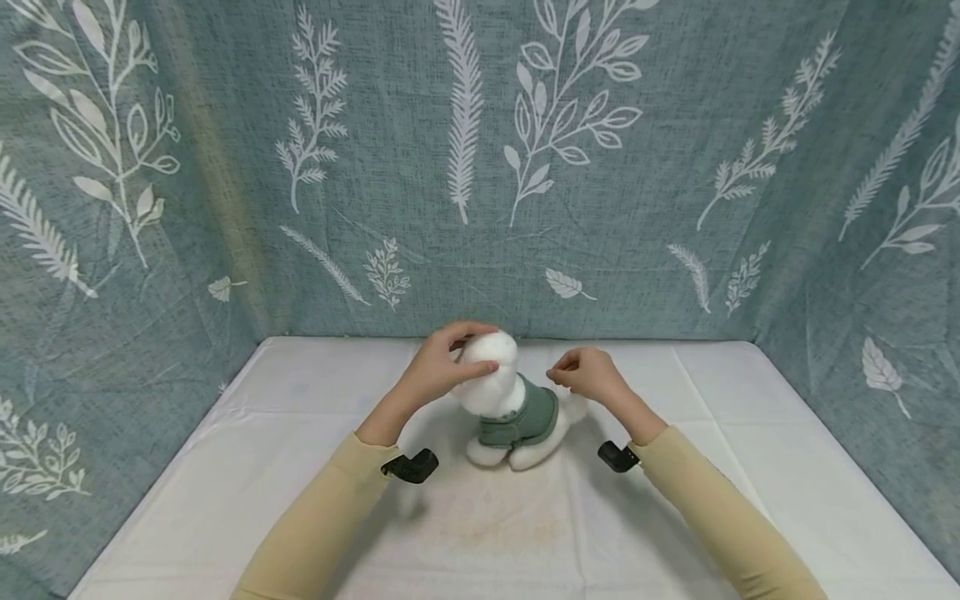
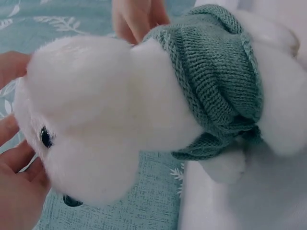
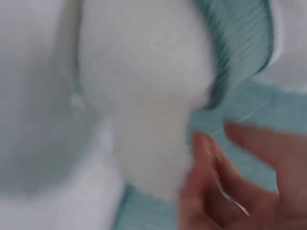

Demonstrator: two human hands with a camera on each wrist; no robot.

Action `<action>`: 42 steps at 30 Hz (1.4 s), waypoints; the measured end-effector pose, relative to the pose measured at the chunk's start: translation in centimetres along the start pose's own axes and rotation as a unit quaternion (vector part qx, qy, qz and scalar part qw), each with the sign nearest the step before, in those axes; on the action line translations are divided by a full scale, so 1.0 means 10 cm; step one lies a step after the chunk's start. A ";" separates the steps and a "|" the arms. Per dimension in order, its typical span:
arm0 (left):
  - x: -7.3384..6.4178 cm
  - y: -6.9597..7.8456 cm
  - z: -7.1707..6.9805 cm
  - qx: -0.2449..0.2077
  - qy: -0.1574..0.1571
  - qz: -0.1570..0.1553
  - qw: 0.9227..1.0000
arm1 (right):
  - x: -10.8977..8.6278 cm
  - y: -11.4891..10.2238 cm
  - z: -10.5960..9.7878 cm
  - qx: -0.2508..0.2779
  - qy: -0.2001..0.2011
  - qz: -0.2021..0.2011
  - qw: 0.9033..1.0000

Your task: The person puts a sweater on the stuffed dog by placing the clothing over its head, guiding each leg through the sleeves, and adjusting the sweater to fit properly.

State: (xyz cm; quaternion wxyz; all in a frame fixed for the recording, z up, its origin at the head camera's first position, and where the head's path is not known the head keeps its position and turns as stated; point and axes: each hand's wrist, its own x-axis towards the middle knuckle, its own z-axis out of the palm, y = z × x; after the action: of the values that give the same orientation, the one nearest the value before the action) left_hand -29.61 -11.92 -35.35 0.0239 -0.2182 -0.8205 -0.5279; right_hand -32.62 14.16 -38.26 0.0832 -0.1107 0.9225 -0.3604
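Note:
A white stuffed animal (image 1: 491,398) wearing a green knitted sweater (image 1: 534,417) sits upright on the table. My left hand (image 1: 441,364) grips its head, the thumb on the near side and the fingers around the far side. In the left wrist view a black eye (image 2: 46,137) and a dark nose (image 2: 72,201) show on the head. Behind the toy's back hovers my right hand (image 1: 590,373), its fingers loosely bent close to the white tail (image 3: 151,148). The right wrist view is blurred; the thumb there stands apart from the fingers, with nothing seen between them.
A white cloth (image 1: 300,400) with creases and faint stains covers the table. Teal fabric (image 1: 405,167) with white leaf prints hangs behind the table and along both sides. Each wrist carries a small black camera (image 1: 416,465).

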 end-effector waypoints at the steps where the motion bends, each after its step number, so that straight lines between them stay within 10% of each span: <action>1: 0.00 0.00 0.00 0.000 0.001 -0.002 1.000 | 0.08 0.02 0.00 0.003 -0.026 -0.001 1.000; 5: -0.02 0.00 0.01 0.007 0.002 -0.003 1.000 | 0.28 0.08 0.02 0.031 -0.136 0.008 0.990; 10: -0.04 0.06 0.00 0.007 0.001 -0.004 1.000 | 0.30 0.02 0.01 0.060 -0.179 -0.017 0.982; 21: -0.02 0.01 -0.01 0.035 0.005 0.005 0.999 | 0.32 0.10 0.22 0.040 -0.068 0.093 0.993; 32: -0.03 0.01 0.00 0.025 0.004 0.001 1.000 | -0.20 -0.10 0.12 -0.033 0.025 0.018 0.999; 42: 0.13 -0.22 -0.07 -0.071 -0.014 -0.020 0.997 | -0.69 -0.63 0.36 0.054 0.099 -0.086 0.990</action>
State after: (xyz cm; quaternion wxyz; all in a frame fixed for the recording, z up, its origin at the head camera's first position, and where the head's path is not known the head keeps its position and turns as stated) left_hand -31.77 -12.88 -36.60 -0.0136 -0.2098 -0.7854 -0.5822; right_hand -24.28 9.19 -36.05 -0.0341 -0.1491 0.8925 -0.4243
